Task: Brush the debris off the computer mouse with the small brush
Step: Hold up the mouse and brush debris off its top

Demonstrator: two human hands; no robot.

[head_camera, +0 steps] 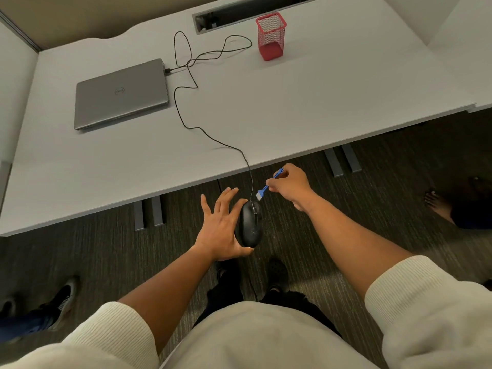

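Grey carpet fills the space below the white desk, and both hands work out over that floor, just in front of the desk edge. Brushing looks to be underway rather than finished: the small blue brush has its pale bristles at the front end of the black computer mouse, touching or just above it, and faint pale specks show on the mouse's top, so I judge that debris is left, chiefly further back along the shell.

As for grip, the right hand pinches the brush handle with curled fingers, bristles pointing down and toward the other hand. That left hand lies alongside the mouse with fingers spread and nearly straight, supporting it against palm and thumb base rather than wrapping it. From the mouse's front, its cable runs away across the desk to a closed laptop; a red mesh pen cup stands well beyond the brush hand.
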